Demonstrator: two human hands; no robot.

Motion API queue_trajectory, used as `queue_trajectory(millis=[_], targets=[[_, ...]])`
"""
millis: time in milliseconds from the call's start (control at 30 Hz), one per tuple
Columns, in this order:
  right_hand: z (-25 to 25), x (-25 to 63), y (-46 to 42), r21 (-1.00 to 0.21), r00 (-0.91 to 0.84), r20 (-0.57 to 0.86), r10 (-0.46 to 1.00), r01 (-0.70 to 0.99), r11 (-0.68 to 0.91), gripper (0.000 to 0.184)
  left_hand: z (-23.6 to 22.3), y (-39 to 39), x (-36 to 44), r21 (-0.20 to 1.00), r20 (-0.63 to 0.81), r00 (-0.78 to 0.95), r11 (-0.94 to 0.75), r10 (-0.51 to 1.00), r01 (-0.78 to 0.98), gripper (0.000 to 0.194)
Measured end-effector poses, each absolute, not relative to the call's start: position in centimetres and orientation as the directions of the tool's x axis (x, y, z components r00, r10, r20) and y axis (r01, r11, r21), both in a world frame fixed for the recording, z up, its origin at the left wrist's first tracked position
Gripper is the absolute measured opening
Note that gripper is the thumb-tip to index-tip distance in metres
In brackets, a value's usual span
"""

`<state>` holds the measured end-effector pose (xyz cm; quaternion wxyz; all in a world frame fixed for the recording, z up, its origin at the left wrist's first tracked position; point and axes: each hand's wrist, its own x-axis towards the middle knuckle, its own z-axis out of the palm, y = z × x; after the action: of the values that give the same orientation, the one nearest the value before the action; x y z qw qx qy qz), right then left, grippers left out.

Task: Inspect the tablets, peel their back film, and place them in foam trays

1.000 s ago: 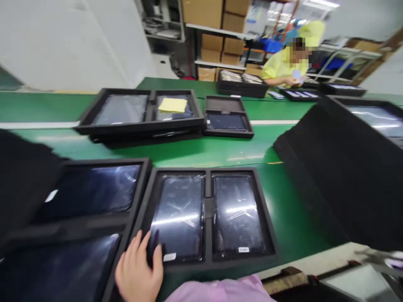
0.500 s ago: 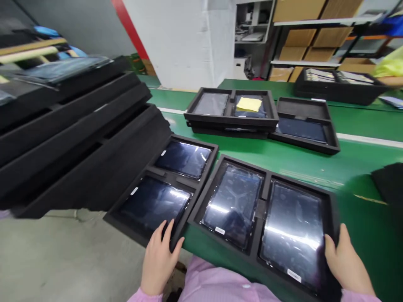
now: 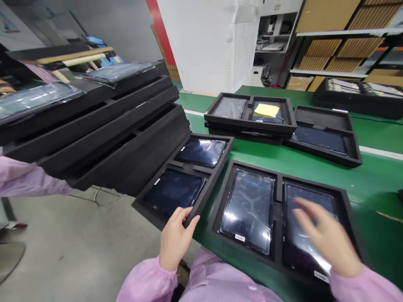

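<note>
My left hand [image 3: 178, 239] grips the near right corner of a black foam tray [image 3: 211, 187], thumb outside and fingers over the rim. Two dark tablet-like screens [image 3: 173, 193] lie in that tray's compartments. Over a second black tray [image 3: 278, 214] on the green bench, my right hand [image 3: 327, 237] hovers, blurred, thumb and fingers apart and holding nothing I can see. This tray carries two glossy screens with white labels, a left one [image 3: 248, 209] and a right one [image 3: 292, 235] partly hidden by my right hand.
Tilted black trays [image 3: 126, 151] are stacked at left, wrapped screens [image 3: 116, 72] on top; another person's pink sleeve [image 3: 31, 178] reaches beneath. Behind stand stacked trays [image 3: 248, 126] with a yellow paper [image 3: 266, 110], and a half-filled tray [image 3: 352, 142]. Boxes fill a shelf [image 3: 330, 35].
My right hand has left the right tray's outer edge and moved left over its right screen. My left hand now grips the left tray's corner more tightly. The view has shifted left.
</note>
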<state>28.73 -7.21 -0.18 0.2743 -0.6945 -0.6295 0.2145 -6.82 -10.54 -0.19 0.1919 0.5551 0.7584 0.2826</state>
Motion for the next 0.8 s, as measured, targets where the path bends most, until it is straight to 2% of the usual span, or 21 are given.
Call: queue_trajectory(millis=[33,67,100,167,200,233,300,400,467,500,567,633,667,733,800], targets=[[0.2,24.8,-7.8,-0.795,-0.043,-0.125,0.991,0.602,-0.074,0.043,0.8,-10.1,-6.2,0.667,0.010,-0.277,0.200,0.961,0.718,0.028],[0.3,20.9,-8.5,-0.889,-0.253,-0.267,0.930,0.437,-0.136,0.044,1.5,-9.6,-5.6,0.690,0.004,-0.239,0.171,0.971,0.703,0.029],[0.1,17.3,-9.2,-0.935,-0.416,-0.325,0.849,0.279,-0.221,0.051,2.0,-9.1,-4.9,0.715,0.000,-0.193,0.135,0.981,0.686,0.031],[-0.8,11.4,-10.4,-0.959,-0.575,-0.224,0.787,-0.014,-0.283,0.064,2.5,-7.8,-3.3,0.766,-0.008,-0.097,0.069,0.995,0.640,0.036],[-1.4,9.3,-10.7,-0.949,-0.578,-0.157,0.801,-0.136,-0.285,0.052,2.5,-7.3,-2.6,0.788,-0.015,-0.054,0.045,0.998,0.614,0.040],[-2.0,7.9,-10.8,-0.941,-0.552,-0.151,0.820,-0.174,-0.290,0.037,2.4,-6.8,-2.1,0.807,-0.026,-0.013,0.029,1.000,0.590,0.044],[-2.7,6.5,-10.6,-0.926,-0.467,-0.141,0.873,-0.248,-0.283,0.028,2.4,-6.1,-1.5,0.841,-0.070,0.077,0.018,0.995,0.541,0.051],[-2.6,6.4,-9.5,-0.909,-0.312,-0.132,0.941,-0.340,-0.240,0.031,3.0,-6.2,-2.3,0.921,-0.155,0.256,0.046,0.954,0.387,0.059],[-1.8,6.5,-8.7,-0.860,-0.125,-0.187,0.974,-0.458,-0.224,0.031,3.8,-6.7,-3.8,0.965,-0.154,0.290,0.080,0.945,0.250,0.061],[-1.4,6.5,-8.3,-0.816,-0.021,-0.262,0.965,-0.529,-0.233,0.033,4.1,-7.0,-4.6,0.978,-0.126,0.246,0.079,0.961,0.191,0.061],[-0.5,6.5,-7.7,-0.715,0.120,-0.442,0.889,-0.646,-0.268,0.042,4.2,-7.2,-6.4,0.996,-0.012,-0.034,0.015,0.999,0.091,0.060],[0.3,6.8,-7.5,-0.663,0.144,-0.536,0.832,-0.682,-0.309,0.050,3.6,-7.0,-8.1,0.999,0.038,-0.405,-0.027,0.914,0.034,0.065],[0.6,7.3,-7.5,-0.661,0.140,-0.541,0.829,-0.680,-0.316,0.051,3.0,-6.8,-8.9,1.000,0.007,-0.547,0.000,0.837,0.012,0.068],[0.9,9.2,-7.7,-0.682,0.134,-0.508,0.851,-0.665,-0.303,0.050,1.6,-6.2,-10.4,0.992,-0.118,-0.662,0.123,0.740,-0.039,0.072],[1.1,12.5,-8.0,-0.756,0.160,-0.451,0.878,-0.592,-0.280,0.045,0.0,-5.5,-11.6,0.972,-0.222,-0.583,0.222,0.781,-0.073,0.072]])
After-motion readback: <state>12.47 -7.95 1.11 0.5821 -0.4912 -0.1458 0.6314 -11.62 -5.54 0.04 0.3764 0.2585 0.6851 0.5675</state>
